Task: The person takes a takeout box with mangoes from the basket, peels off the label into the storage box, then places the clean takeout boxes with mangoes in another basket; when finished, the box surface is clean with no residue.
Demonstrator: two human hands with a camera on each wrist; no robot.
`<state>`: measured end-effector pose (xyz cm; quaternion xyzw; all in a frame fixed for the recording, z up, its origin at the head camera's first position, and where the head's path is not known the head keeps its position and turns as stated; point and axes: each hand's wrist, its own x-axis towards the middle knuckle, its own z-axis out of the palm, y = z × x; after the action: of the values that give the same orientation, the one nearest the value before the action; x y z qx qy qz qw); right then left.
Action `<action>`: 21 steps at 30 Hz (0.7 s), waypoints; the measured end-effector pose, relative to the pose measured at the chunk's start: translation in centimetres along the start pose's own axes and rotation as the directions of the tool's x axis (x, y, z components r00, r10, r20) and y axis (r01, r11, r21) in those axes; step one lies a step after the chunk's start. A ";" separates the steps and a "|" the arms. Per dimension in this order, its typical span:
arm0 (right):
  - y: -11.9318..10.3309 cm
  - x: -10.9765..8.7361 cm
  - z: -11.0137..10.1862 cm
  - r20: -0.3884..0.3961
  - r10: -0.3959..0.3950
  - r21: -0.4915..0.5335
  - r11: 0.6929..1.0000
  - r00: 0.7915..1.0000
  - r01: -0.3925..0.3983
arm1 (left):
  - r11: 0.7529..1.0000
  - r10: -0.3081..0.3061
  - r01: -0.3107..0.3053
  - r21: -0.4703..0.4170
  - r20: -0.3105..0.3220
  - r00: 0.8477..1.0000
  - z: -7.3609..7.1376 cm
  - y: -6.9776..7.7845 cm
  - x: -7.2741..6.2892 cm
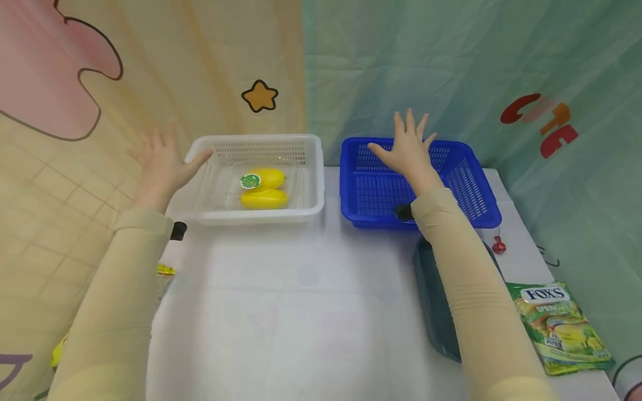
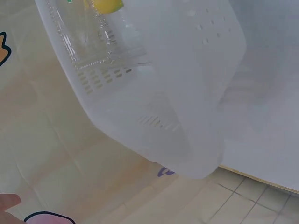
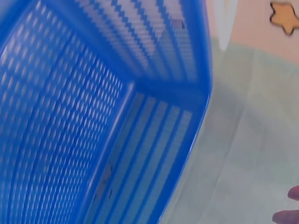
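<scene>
Both hands are raised with spread fingers and hold nothing. My left hand [image 1: 163,167] is over the left end of a white plastic basket [image 1: 261,217]. Inside that basket lies a clear plastic pack with two yellow mango-like fruits [image 1: 264,199], one bearing a green round label. My right hand [image 1: 410,153] hovers above a blue perforated basket [image 1: 371,209], whose bare slotted bottom shows around the hand. In the left wrist view a fingertip [image 2: 9,201] shows at the lower left edge; in the right wrist view, fingertips [image 3: 286,217] appear at the lower right edge.
A dark green tray [image 1: 433,312] lies partly under the right forearm. Beside it are a green FOX'S candy bag [image 1: 562,328] and a small red wrapped candy [image 1: 499,245]. A yellow-topped packet [image 1: 164,273] peeks out by the left forearm. Printed curtains [image 1: 351,72] hang behind the table.
</scene>
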<state>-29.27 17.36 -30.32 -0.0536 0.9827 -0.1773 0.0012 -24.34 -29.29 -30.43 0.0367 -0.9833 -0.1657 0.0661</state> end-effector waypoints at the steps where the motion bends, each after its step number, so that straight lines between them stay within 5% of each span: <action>1: -0.5 0.1 0.3 0.007 -0.008 0.002 1.000 1.000 0.008 | 1.000 -0.001 0.001 -0.003 -0.003 1.000 0.0 -0.2 -0.1; 13: -7.4 0.0 5.6 0.066 -0.125 0.067 0.990 0.990 0.121 | 0.998 -0.006 0.004 -0.064 -0.033 0.999 0.8 -2.3 -2.4; 21: -11.0 -0.7 8.8 0.096 -0.199 0.173 0.968 0.975 0.181 | 0.991 -0.012 0.015 -0.130 0.025 1.000 1.7 -4.2 -4.0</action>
<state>-27.27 4.14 -34.73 -0.1572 0.9536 -0.2532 0.0438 -20.40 -32.28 -33.89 0.0371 -0.9708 -0.2304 0.0554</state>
